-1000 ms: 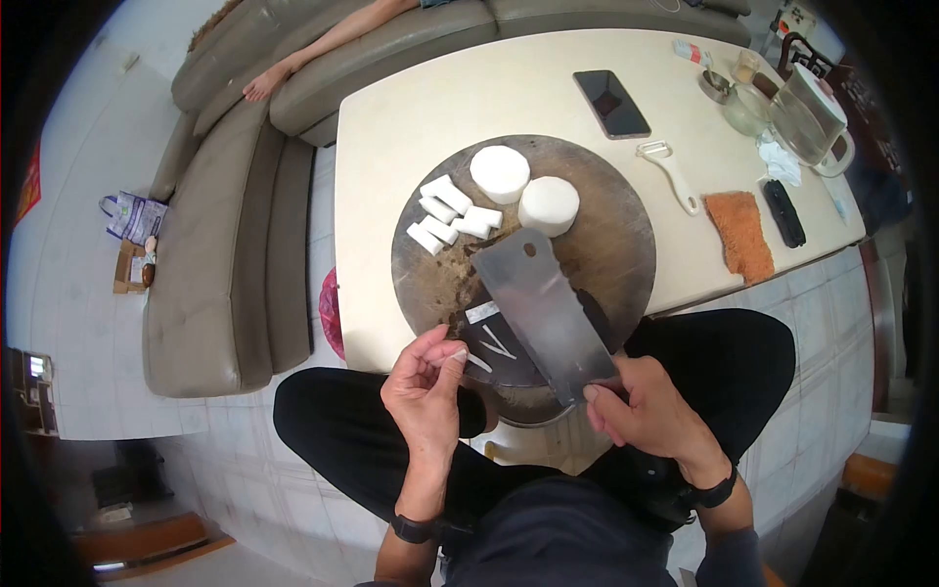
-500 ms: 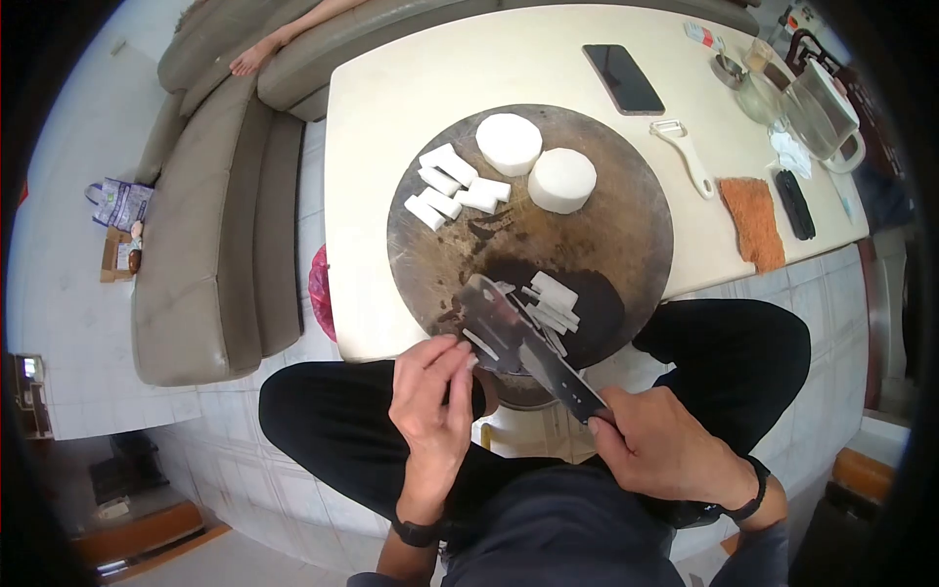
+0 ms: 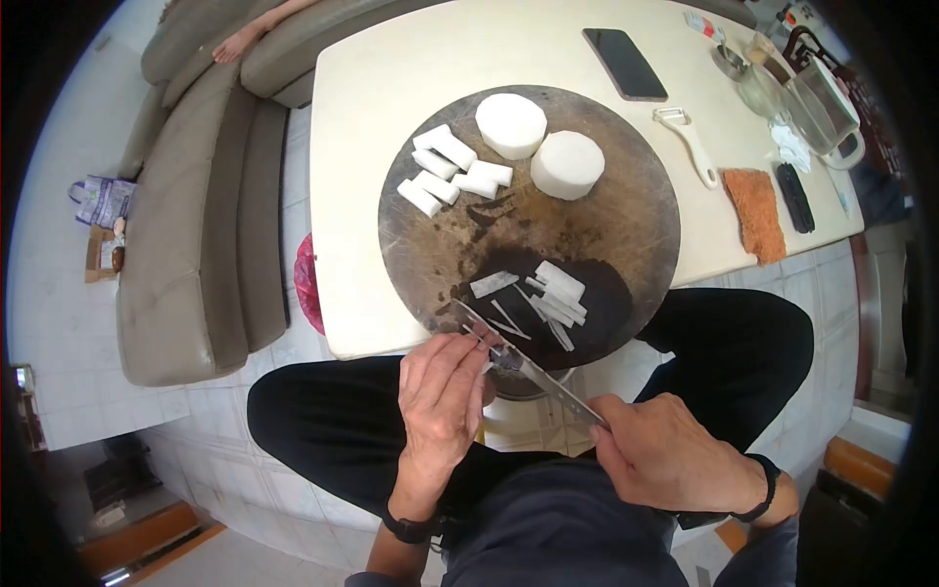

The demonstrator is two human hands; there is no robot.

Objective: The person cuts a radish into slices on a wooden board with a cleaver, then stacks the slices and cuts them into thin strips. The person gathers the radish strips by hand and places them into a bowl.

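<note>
Right hand point(image 3: 670, 458), lower right of centre: clamped on the handle of the cleaver point(image 3: 543, 383). The blade is edge-on and slants up-left over the near rim of the round cutting board point(image 3: 626, 225).

Left hand point(image 3: 440, 396), lower centre: fingers together, tips against the blade (whether they pinch anything cannot be told).

White strips point(image 3: 550, 298) lie on the board's dark patch, just above the blade. Round white sections point(image 3: 511, 125) and batons point(image 3: 448, 168) occupy the board's upper part, on the bench point(image 3: 391, 78).
</note>
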